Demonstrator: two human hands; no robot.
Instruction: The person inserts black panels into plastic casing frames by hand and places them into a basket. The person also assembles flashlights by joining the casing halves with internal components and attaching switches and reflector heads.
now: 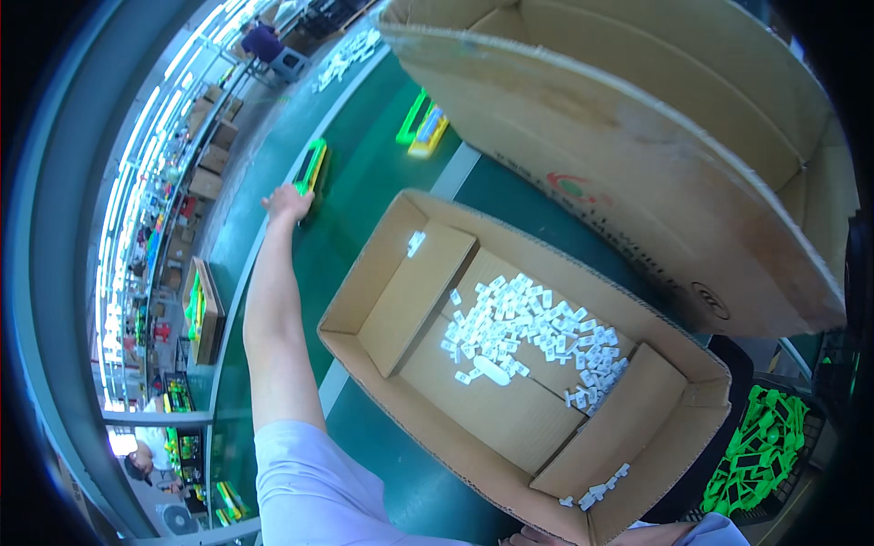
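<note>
My left arm stretches far forward over the green conveyor belt (360,182). At its end, my left hand (289,202) is closed around the near end of a long green-and-yellow plastic piece (313,168) with a dark middle. Only a sliver of my right hand (532,538) shows at the lower edge, against the near side of an open cardboard box (428,441); its fingers are mostly hidden. Inside that box lies a loose pile of small white plastic parts (519,318), with a few more on its folded flaps. A white oval piece (492,370) rests among them.
Farther along the belt sits another green-and-yellow piece (428,127). A big cardboard carton (601,155) stands at the right. Lower right, a black crate (774,526) holds bright green plastic parts (756,446). Left of the belt are a small box (212,314) and a grey metal frame (55,273). Other people work farther off.
</note>
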